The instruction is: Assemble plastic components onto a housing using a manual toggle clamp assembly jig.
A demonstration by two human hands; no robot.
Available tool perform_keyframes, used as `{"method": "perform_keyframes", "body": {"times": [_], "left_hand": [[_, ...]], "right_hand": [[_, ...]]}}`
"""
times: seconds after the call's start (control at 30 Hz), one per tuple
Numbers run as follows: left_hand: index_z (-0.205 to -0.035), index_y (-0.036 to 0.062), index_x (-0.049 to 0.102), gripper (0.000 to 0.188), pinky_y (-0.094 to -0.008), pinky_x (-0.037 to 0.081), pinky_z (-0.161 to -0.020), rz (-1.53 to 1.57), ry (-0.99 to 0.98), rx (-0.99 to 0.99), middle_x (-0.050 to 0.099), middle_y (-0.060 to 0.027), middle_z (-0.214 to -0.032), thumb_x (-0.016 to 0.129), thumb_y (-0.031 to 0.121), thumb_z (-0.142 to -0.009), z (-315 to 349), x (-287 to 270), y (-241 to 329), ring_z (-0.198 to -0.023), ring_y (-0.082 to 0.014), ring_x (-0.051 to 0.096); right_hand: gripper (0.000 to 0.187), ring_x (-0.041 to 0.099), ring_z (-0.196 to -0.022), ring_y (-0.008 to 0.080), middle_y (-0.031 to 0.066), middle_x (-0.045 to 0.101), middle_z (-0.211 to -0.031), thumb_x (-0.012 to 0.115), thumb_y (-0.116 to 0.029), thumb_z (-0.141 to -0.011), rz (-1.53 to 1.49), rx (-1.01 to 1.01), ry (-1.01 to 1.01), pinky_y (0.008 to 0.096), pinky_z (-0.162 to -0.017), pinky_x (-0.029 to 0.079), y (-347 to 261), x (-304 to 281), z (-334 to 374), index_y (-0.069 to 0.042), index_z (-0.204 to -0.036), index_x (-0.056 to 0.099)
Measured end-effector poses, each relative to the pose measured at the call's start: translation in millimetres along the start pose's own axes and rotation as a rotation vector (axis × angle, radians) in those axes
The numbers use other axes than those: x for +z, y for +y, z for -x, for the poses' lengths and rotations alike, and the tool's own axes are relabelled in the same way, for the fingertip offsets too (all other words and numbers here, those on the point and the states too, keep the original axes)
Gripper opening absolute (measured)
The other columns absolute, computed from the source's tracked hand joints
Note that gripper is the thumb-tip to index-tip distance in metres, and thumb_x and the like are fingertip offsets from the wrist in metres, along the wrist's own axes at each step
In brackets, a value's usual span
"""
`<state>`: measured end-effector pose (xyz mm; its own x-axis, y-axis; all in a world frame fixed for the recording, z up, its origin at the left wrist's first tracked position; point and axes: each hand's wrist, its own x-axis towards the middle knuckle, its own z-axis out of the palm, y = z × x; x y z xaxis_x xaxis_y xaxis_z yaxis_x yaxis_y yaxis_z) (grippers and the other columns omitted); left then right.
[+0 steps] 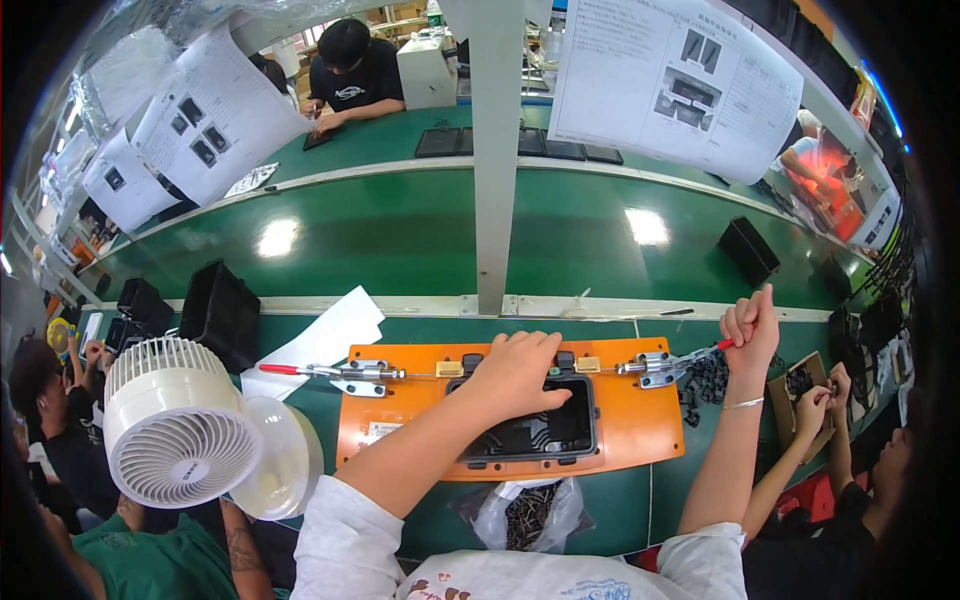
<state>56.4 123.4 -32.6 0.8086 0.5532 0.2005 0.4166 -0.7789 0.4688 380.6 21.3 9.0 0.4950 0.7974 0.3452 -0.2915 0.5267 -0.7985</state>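
An orange fixture plate (645, 425) lies on the green bench before me, with an open black plastic case (580, 450) set in its middle. My left hand (520, 375) reaches over the case's far wall, fingers bent across the top and thumb over the opening. At the plate's right end, my right hand (752, 325) is closed round the red handle of a toggle clamp (652, 370); one finger points up. A matching toggle clamp (362, 375) sits at the left end, its red handle pointing outward. My left hand partly hides the case's far side.
A white fan (180, 425) stands left, beside paper sheets (320, 340). Near me lies a clear bag of screws (530, 515). Small black parts (705, 385) are heaped right of the plate. A post (497, 200) rises ahead. Co-workers sit at both sides and across.
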Motion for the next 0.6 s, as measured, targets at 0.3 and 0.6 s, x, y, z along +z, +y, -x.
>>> {"method": "perform_keyframes", "body": {"times": [0.3,0.6], "left_hand": [[-0.115,-0.0021,0.054,0.058,-0.0413,0.042,-0.09,-0.018,-0.028,-0.046,0.061,-0.019,-0.105,0.072,0.034,-0.073,-3,-7,4,-0.101,-0.0342,0.057],[-0.105,-0.0001,0.057,0.048,-0.0417,0.045,-0.084,-0.063,0.051,0.006,0.062,-0.0158,-0.092,0.071,0.034,-0.074,-5,3,4,-0.091,-0.0335,0.06]], "right_hand": [[0.043,0.024,-0.037,0.0086,-0.0033,0.025,-0.046,0.044,-0.033,-0.1,0.117,0.0,0.219,0.0257,-0.04,0.025,2,15,0,-0.012,-0.063,0.039],[0.044,0.024,-0.037,0.0082,-0.0037,0.028,-0.048,0.05,-0.035,-0.098,-0.048,0.01,0.461,0.0261,-0.04,0.024,5,-10,1,-0.013,-0.061,0.039]]}}
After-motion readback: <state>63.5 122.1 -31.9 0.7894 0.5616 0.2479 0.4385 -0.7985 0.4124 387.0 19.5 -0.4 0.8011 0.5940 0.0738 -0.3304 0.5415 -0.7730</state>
